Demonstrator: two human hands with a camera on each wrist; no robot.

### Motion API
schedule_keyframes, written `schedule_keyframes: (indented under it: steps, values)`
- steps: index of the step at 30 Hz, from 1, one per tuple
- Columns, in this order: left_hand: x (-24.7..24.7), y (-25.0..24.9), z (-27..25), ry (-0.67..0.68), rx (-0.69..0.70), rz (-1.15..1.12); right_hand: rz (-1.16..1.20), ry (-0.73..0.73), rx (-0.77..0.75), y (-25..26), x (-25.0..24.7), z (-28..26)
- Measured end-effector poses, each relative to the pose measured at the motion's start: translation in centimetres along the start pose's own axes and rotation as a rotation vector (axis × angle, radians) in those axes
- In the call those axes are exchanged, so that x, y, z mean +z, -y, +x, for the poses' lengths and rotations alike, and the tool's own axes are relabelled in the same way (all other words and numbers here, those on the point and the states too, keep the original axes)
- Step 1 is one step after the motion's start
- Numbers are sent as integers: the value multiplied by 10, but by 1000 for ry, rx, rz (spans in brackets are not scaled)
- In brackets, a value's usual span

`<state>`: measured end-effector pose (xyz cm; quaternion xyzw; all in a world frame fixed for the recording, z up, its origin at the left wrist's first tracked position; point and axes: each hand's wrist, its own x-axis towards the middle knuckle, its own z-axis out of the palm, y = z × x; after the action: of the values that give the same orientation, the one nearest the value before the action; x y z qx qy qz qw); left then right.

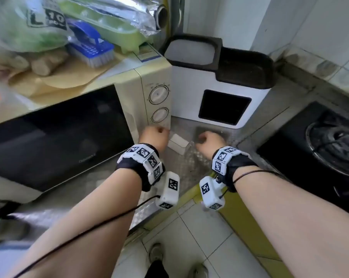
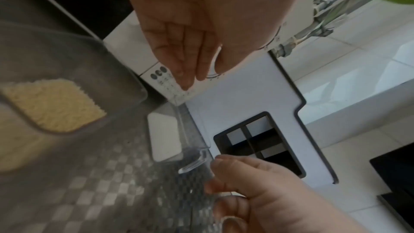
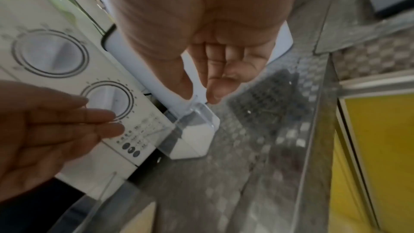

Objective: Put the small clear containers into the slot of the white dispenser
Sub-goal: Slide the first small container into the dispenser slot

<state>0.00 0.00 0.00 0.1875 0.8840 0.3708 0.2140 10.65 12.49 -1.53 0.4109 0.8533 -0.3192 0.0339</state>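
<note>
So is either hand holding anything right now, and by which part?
The right hand pinches the small clear container by its upper rim corner; the left hand holds nothing.

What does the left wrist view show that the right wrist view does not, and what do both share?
Only the left wrist view shows the dispenser's dark slot and a tray of pale grains. Only the right wrist view shows both microwave dials and the yellow cabinet front. Both show the small clear container on the patterned counter, the left hand and the right hand.
</note>
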Motion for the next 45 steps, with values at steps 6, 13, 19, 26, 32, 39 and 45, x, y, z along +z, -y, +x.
schedule_keyframes:
  steps: [6,13,19,26,32,39,45]
  values:
    - [21,6,16,159,-113,84,74,17,61,-3,22,10]
    - [38,-16,29,131,-122,-81,236,-40,13,-13,17,10]
    - [61,-72,31,196,7,-208,325,-194,78,-39,-24,8]
    - [85,-119,27,328,123,-201,471,-351,174,-60,-47,10]
    - [96,-123,35,345,141,-260,545,-372,195,-59,-45,18]
    - [94,-119,44,324,148,-359,494,-420,172,-60,-37,22]
    - [92,-116,47,239,111,-469,442,-463,147,-59,-37,17]
